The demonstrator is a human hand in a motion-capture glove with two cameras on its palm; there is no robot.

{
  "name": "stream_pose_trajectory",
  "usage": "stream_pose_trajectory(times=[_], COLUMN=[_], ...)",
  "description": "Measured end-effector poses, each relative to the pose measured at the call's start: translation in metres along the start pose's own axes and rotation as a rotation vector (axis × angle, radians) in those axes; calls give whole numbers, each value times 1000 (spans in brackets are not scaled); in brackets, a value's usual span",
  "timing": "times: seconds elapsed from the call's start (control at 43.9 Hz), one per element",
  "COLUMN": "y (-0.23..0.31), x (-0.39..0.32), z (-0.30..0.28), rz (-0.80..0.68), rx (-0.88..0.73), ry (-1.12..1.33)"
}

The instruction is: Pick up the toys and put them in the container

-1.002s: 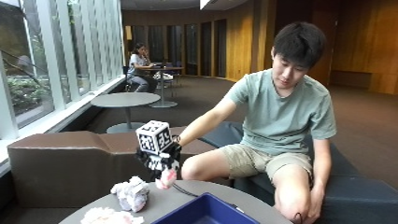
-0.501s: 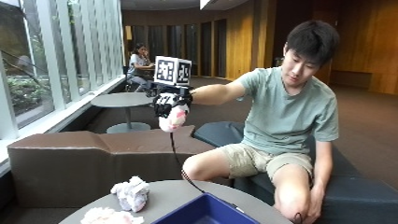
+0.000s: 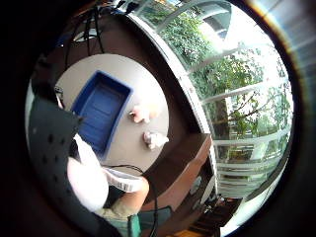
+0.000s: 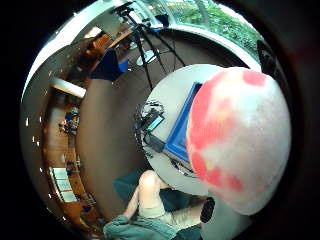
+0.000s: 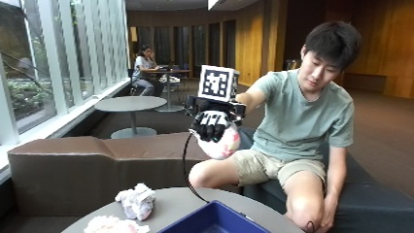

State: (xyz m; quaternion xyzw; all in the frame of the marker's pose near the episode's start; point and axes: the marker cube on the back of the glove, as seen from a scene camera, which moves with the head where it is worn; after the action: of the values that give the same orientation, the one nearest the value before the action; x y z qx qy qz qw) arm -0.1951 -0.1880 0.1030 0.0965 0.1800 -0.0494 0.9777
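Observation:
My gloved right hand (image 5: 210, 124) is raised high above the round table (image 5: 175, 204) and grips a white-and-pink plush toy (image 5: 222, 143) from above. That toy (image 4: 239, 140) fills much of the thumb side palm view. The blue container (image 5: 216, 221) stands on the table's near side, below the hand; it looks empty in the little finger side view (image 3: 101, 111). Two more toys lie on the table beside it: a white one (image 5: 137, 200) and a pale pink one (image 5: 109, 225), seen also as toy (image 3: 155, 139) and toy (image 3: 142, 112).
A brown bench (image 5: 84, 170) runs behind the table, with windows to the left. A cable (image 5: 187, 165) hangs from the hand down to the table. Small devices (image 4: 152, 122) lie on the table beside the container. A tripod (image 4: 150, 40) stands on the floor nearby.
The hand lifted the plush toy from the table up high, then came down a little and toward the container's side. The two toys on the table have not moved.

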Motion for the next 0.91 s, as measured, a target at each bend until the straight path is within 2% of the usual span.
stream_pose_trajectory(times=[0.091, 0.182, 0.296, 0.432, 0.524, 0.683, 0.91], y=[-10, -14, -16, -10, -6, 8, 27], x=[-15, -29, -34, -33, -30, -9, 67], z=[10, 18, 32, 55, 68, 68, 21], rz=[-117, -51, -63, -36, -20, -18, 78], rx=[14, -16, -47, -234, -293, -266, -220], ry=[-6, -7, -11, 4, 12, -5, 1])
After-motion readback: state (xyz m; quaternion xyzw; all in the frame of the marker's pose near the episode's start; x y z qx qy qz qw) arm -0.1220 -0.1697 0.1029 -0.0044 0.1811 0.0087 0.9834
